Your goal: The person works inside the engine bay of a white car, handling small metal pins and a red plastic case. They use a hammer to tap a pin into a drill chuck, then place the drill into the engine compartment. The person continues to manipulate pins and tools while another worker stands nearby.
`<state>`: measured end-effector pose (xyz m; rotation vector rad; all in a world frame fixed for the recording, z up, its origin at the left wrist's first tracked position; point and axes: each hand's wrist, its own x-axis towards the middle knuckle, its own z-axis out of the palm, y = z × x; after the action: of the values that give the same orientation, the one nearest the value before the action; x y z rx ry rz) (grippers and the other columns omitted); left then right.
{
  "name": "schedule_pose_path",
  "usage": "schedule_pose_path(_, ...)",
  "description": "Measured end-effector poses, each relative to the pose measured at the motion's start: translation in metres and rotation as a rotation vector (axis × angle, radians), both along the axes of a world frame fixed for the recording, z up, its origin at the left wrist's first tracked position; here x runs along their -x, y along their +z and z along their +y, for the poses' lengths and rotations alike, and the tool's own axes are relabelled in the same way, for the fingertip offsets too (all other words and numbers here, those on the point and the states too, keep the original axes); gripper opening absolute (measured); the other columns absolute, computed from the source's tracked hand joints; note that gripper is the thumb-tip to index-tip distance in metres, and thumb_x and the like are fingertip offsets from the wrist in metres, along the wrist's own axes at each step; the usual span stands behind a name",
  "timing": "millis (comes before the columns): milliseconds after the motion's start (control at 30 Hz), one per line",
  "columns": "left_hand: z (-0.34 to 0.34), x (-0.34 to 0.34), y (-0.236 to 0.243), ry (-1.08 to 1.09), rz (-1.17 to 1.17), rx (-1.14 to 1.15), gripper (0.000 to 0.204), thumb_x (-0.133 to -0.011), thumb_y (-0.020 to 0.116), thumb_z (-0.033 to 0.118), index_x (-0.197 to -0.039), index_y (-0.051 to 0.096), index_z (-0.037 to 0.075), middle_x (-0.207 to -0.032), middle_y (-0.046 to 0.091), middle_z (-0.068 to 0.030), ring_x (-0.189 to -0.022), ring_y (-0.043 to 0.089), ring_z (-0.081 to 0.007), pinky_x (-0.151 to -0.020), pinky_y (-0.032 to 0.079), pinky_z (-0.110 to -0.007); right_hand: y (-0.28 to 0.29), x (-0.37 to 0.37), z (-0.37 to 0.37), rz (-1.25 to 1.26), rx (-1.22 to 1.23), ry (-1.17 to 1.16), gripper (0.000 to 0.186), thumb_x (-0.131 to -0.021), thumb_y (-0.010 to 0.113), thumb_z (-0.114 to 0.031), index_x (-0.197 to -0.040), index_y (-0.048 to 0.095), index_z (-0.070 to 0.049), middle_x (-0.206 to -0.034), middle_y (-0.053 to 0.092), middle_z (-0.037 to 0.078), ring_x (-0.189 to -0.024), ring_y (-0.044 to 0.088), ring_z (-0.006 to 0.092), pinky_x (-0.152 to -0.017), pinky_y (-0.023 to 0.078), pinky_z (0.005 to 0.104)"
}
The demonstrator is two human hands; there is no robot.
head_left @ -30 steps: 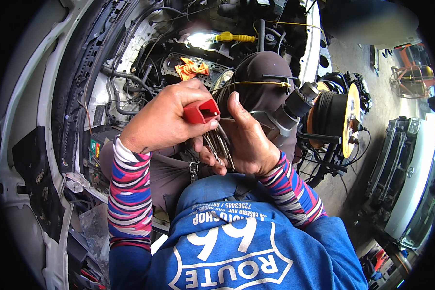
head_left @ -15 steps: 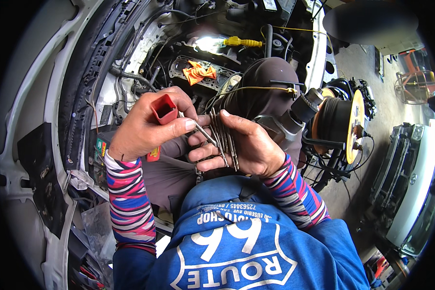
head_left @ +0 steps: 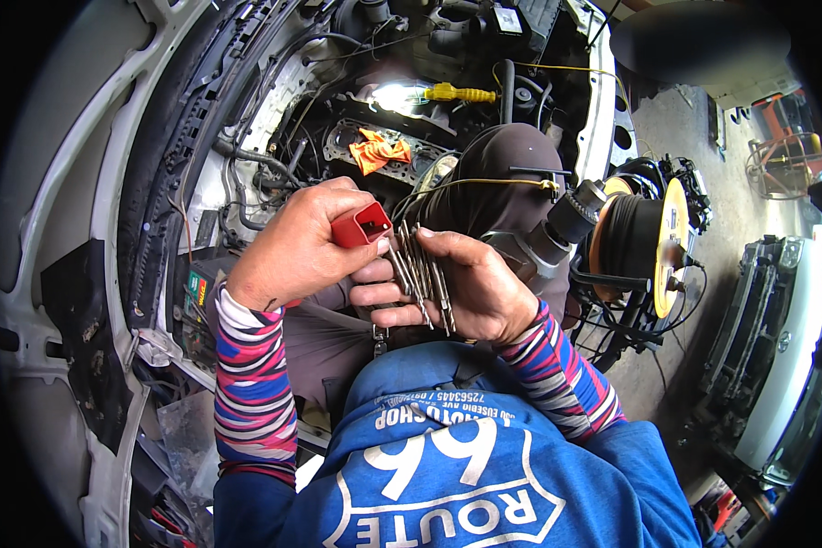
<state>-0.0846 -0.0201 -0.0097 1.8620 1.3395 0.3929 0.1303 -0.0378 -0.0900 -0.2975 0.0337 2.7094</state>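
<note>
My left hand (head_left: 294, 236) is closed around a small red square-sided plastic case (head_left: 349, 228), its open end turned toward the right hand. My right hand (head_left: 491, 285) lies palm up with several metal drill bits (head_left: 422, 279) across its fingers, the thumb resting along them. The left fingertips are right beside the upper part of the bits; whether they touch them is hard to make out. Just right of my knee is a grey power drill (head_left: 541, 247) with its chuck (head_left: 577, 212) pointing up and away.
Ahead lies an open engine bay with an orange cloth (head_left: 379, 152) on the engine block (head_left: 345, 137) and a lit yellow work lamp (head_left: 461, 92). To the right stands a cable reel (head_left: 674, 239). A detached car front (head_left: 769, 365) sits on the floor beyond.
My left hand has moved slightly right and tipped the red case toward the right hand. The single bit it pinched is no longer distinct from the bunch in my right hand.
</note>
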Motion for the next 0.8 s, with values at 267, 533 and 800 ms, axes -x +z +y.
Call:
schedule_pose_path(267,-0.003,0.000,0.005,0.073,-0.106,0.116,0.016,-0.087,0.073,0.009,-0.101,0.070,0.001,-0.091,0.067,-0.0075,-0.083,0.065,-0.0166,-0.077,0.052,-0.031,0.000,-0.002,0.001,-0.055,-0.084,0.004,0.042,-0.102,0.056,-0.013,-0.140,0.049,0.004,-0.131,0.064,0.022,-0.117,0.067,0.0386,-0.100,0.058,0.0478)
schedule_pose_path(533,-0.023,-0.003,0.006,0.455,-0.244,0.174,0.019,-0.090,0.075,0.014,-0.102,0.067,0.002,-0.091,0.068,-0.0021,-0.083,0.063,-0.0097,-0.075,0.052,-0.027,0.004,-0.002,0.000,-0.163,-0.051,-0.064,0.036,-0.104,0.052,-0.010,-0.137,0.048,0.003,-0.129,0.063,0.023,-0.116,0.068,0.0365,-0.096,0.061,0.0448)
schedule_pose_path(800,-0.072,-0.036,-0.010,0.405,-0.224,0.076,0.036,-0.076,0.091,0.018,-0.088,0.060,0.002,-0.085,0.075,-0.0104,-0.081,0.073,-0.0169,-0.071,0.055,-0.033,-0.008,0.000,-0.001,-0.190,-0.058,-0.186,0.029,-0.105,0.051,-0.012,-0.132,0.047,-0.002,-0.118,0.065,0.018,-0.105,0.069,0.0307,-0.092,0.061,0.0400)
